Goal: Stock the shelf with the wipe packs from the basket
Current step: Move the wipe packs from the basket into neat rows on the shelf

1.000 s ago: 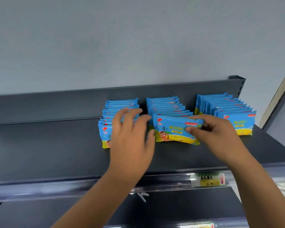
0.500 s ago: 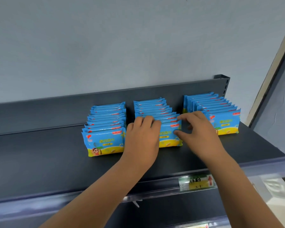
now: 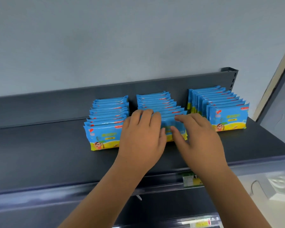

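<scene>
Head view: front pack (image 3: 167,123), tilted in the right hand (image 3: 199,137) a second before, now stood upright and flush at the head of the middle row (image 3: 155,101) on the shelf (image 3: 39,153). Left hand (image 3: 141,137) and right hand pressed on it, each grip apart, fingers straight, clamping nothing. Pack looked placed; the next one probably had to come from the basket, which was out of view.

A single wide-angle camera worn on the head looks forward and slightly down onto the dark grey shelf (image 3: 39,153), facing the pale wall (image 3: 122,38) behind it. It is close, within arm's reach. Both forearms enter from the bottom edge, with the left hand (image 3: 141,137) and right hand (image 3: 199,139) near mid-frame at the rows of wipe packs (image 3: 104,135).
</scene>
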